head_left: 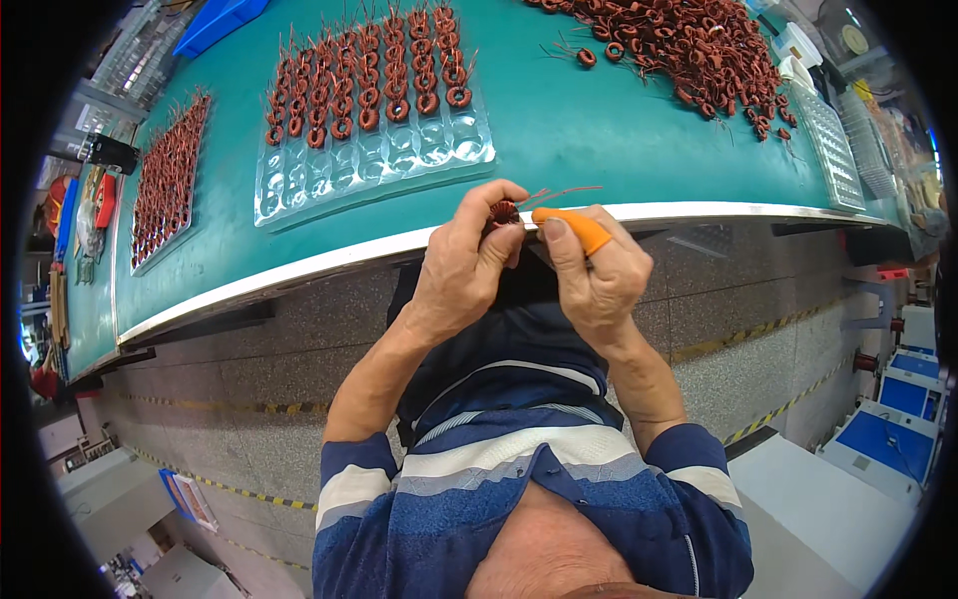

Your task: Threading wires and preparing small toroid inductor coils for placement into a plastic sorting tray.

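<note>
Between the thumb and fingers of my left hand [461,258] is a small ring-shaped coil [504,213] wound with reddish copper wire. Thin wire ends stick out of it to the right. My right hand [602,270], with an orange finger cot [581,229] on one finger, is closed in a pinch just right of the coil, by its wires. Whether the right fingertips grip a wire is too small to make out. Both hands are held over the table's front edge. Beyond them lies a clear plastic tray [329,190] with rows of similar coils [369,95], its nearest pockets bare.
A heap of loose coils [689,50] covers the table's far right, with a few strays beside it. Another filled tray [170,180] lies at the left. A blue bin [215,25] stands at the far left, and stacked clear trays [828,150] sit at the right edge.
</note>
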Motion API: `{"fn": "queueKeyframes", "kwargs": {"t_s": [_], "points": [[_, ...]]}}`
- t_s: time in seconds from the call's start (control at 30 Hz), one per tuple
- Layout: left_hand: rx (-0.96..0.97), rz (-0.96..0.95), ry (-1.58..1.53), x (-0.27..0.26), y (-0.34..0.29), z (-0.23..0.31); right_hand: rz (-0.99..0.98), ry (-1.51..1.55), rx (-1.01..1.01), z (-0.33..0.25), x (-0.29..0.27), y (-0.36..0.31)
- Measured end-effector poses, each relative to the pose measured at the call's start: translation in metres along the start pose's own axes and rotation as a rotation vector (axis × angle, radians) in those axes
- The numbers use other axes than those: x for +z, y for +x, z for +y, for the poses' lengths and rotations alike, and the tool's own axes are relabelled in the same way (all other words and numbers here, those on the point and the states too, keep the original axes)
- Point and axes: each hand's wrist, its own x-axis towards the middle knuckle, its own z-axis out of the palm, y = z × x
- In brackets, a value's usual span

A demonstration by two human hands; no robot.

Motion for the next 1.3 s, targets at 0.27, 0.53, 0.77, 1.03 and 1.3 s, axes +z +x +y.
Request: {"fn": "queueKeyframes", "kwargs": {"t_s": [0.27,0.53,0.77,1.03,1.3], "points": [[0.021,-0.035,-0.05,0.004,-0.009,-0.003,-0.091,0.792,0.807,0.017,-0.009,-0.004],[-0.072,-0.055,-0.277,-0.012,-0.001,-0.012,0.013,0.498,0.41,0.03,-0.001,0.0],[-0.119,-0.142,-0.238,-0.011,-0.002,-0.012,-0.275,0.468,0.703,0.006,-0.015,0.002],[-0.075,-0.275,-0.384,-0.015,-0.017,-0.001,-0.269,0.626,0.546,-0.005,-0.022,-0.005],[0.06,-0.19,-0.297,-0.021,-0.001,0.005,-0.031,0.642,0.51,-0.008,-0.006,0.007]]}}
